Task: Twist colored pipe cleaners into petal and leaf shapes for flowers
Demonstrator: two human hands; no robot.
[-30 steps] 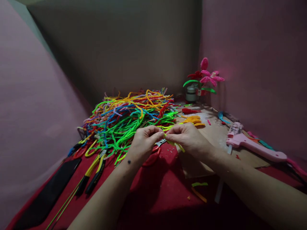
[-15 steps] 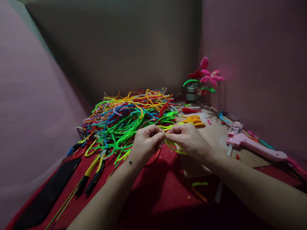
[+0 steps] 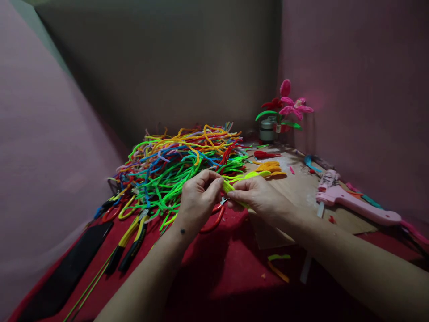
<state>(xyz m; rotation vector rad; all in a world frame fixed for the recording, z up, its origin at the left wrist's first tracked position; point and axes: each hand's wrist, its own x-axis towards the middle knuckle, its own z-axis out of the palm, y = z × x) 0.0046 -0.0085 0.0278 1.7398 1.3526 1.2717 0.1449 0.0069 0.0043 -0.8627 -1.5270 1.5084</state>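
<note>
Between my two hands is a yellow pipe cleaner (image 3: 228, 186), bent into a narrow folded shape. The fingertips of my left hand (image 3: 201, 192) pinch its left end. My right hand (image 3: 258, 194) is closed on the other end, and its fingers cover part of the piece. Just beyond the right hand lies another piece made of yellow pipe cleaner (image 3: 256, 175) on the board. Red-handled pliers (image 3: 218, 219) rest on the red cloth below my left hand, partly hidden by it. Orange pipe-cleaner pieces (image 3: 270, 167) lie behind the right hand.
A tangled heap of coloured pipe cleaners (image 3: 181, 165) fills the back left. Yellow-and-black pliers (image 3: 132, 241) and a black phone-like slab (image 3: 67, 273) lie at left. On the right are a pink glue gun (image 3: 355, 203), a cardboard board (image 3: 301, 192) and pink pipe-cleaner flowers (image 3: 296, 108).
My hands have drawn slightly apart, the left one moving left. The yellow loop that hung open under the right hand now appears narrowed and stretched between the fingers.
</note>
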